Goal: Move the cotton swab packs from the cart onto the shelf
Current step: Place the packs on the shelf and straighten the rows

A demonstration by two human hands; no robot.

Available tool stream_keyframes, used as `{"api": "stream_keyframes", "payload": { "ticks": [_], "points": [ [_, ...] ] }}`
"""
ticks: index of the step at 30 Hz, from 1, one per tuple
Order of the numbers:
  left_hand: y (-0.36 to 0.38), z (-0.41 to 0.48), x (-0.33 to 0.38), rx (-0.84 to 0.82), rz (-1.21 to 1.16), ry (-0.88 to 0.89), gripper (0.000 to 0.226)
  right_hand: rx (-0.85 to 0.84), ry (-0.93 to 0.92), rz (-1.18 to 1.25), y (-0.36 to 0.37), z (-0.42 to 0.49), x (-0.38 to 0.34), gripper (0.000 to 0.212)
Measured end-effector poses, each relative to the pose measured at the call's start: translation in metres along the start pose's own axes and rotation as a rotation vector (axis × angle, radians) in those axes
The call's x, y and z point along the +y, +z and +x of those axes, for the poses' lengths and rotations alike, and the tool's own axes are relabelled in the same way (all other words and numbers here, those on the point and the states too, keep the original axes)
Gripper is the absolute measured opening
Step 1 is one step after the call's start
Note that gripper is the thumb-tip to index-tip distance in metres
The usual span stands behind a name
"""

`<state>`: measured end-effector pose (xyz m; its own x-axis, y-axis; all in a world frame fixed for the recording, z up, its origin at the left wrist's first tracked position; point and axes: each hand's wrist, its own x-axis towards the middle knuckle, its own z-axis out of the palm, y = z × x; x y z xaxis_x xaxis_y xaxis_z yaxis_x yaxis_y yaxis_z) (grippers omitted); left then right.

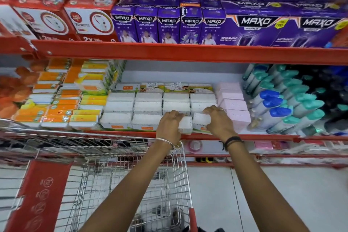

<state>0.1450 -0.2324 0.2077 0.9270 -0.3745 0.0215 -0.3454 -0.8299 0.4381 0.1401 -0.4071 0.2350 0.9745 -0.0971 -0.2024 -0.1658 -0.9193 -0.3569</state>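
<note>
Both arms reach over the wire cart [131, 175] to the front edge of the red shelf [263, 136]. My left hand [168, 125] grips a white cotton swab pack [185, 124] at the shelf's front row. My right hand [219, 120] holds a second white pack [200, 119] just beside it. Behind them stand rows of matching white swab packs [148, 107], several deep, with green-labelled ones at the back. The cart basket below my arms looks nearly bare; a dark item shows at its bottom.
Orange and yellow packs [56, 103] fill the shelf to the left, pink boxes [234, 107] and blue and teal capped bottles [282, 107] to the right. Purple boxes [169, 26] and red boxes [56, 15] sit on the shelf above. The cart's red handle [193, 218] is near my body.
</note>
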Motion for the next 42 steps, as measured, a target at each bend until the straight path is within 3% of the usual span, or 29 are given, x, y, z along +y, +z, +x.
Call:
{"api": "stream_keyframes", "payload": {
  "ticks": [16, 22, 24, 27, 29, 32, 34, 37, 40, 42],
  "points": [
    [0.02, 0.026, -0.006, -0.091, 0.062, -0.049, 0.063, -0.106, -0.016, -0.026, 0.025, 0.033, 0.013, 0.058],
    [0.027, 0.025, -0.01, -0.066, 0.051, -0.041, 0.064, -0.027, -0.038, 0.051, 0.035, 0.023, 0.015, 0.065],
    [0.03, 0.017, -0.009, 0.015, -0.009, -0.051, 0.058, 0.036, -0.04, 0.142, 0.039, 0.015, 0.015, 0.063],
    [0.034, -0.001, 0.002, 0.326, -0.269, -0.2, 0.045, 0.244, 0.103, 0.408, 0.049, 0.0, 0.01, 0.046],
    [0.04, -0.008, 0.008, 0.468, -0.526, -0.463, 0.042, 0.345, 0.298, 0.667, 0.055, -0.008, 0.003, 0.04],
    [0.053, -0.001, 0.011, 0.389, -0.998, -0.965, 0.053, 0.307, 0.647, 1.038, 0.063, -0.008, 0.003, 0.051],
    [0.05, 0.006, 0.013, 0.35, -1.342, -1.159, 0.037, 0.188, 0.806, 1.256, 0.066, -0.002, 0.008, 0.056],
    [0.041, 0.017, 0.017, 0.325, -1.557, -1.259, 0.035, 0.072, 0.853, 1.488, 0.064, 0.005, 0.01, 0.054],
    [0.038, 0.024, 0.02, 0.326, -1.648, -1.293, 0.054, 0.008, 0.874, 1.536, 0.06, 0.008, 0.01, 0.054],
    [0.034, 0.027, 0.022, 0.331, -1.676, -1.314, 0.054, -0.012, 0.868, 1.558, 0.059, 0.01, 0.009, 0.054]
  ]
}}
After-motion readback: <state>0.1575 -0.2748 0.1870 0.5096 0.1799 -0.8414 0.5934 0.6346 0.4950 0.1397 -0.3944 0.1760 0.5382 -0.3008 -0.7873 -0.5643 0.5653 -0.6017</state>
